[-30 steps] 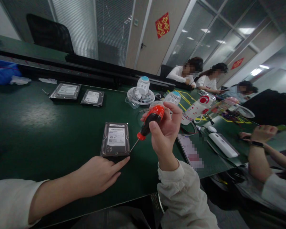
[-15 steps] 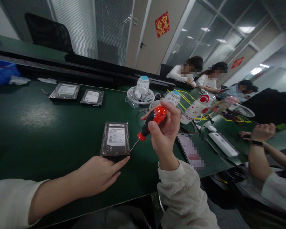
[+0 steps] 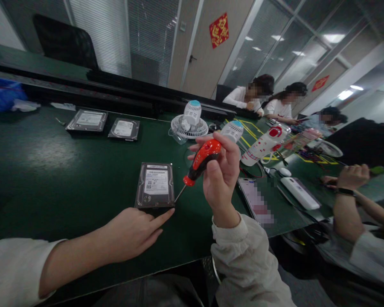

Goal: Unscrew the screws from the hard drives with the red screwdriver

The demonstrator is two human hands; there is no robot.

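Observation:
A hard drive [image 3: 155,185] with a white label lies flat on the green table [image 3: 51,170] in front of me. My left hand [image 3: 132,232] rests on the table at the drive's near edge, its index finger stretched out against the near right corner and the other fingers curled. My right hand [image 3: 220,179] is closed round the red and black handle of a screwdriver [image 3: 200,162]. The thin shaft slants down to the left, and its tip sits at the drive's near right corner.
Two more hard drives [image 3: 88,120] [image 3: 124,129] lie at the back left. Small white fans [image 3: 190,121] [image 3: 232,130], a red and white device [image 3: 264,145], a phone [image 3: 254,200] and a white box [image 3: 299,194] lie to the right. A person's arm [image 3: 348,200] reaches in at right; others sit behind.
My right hand has turned the screwdriver handle a little between its fingers. The left hand and the drive have stayed put.

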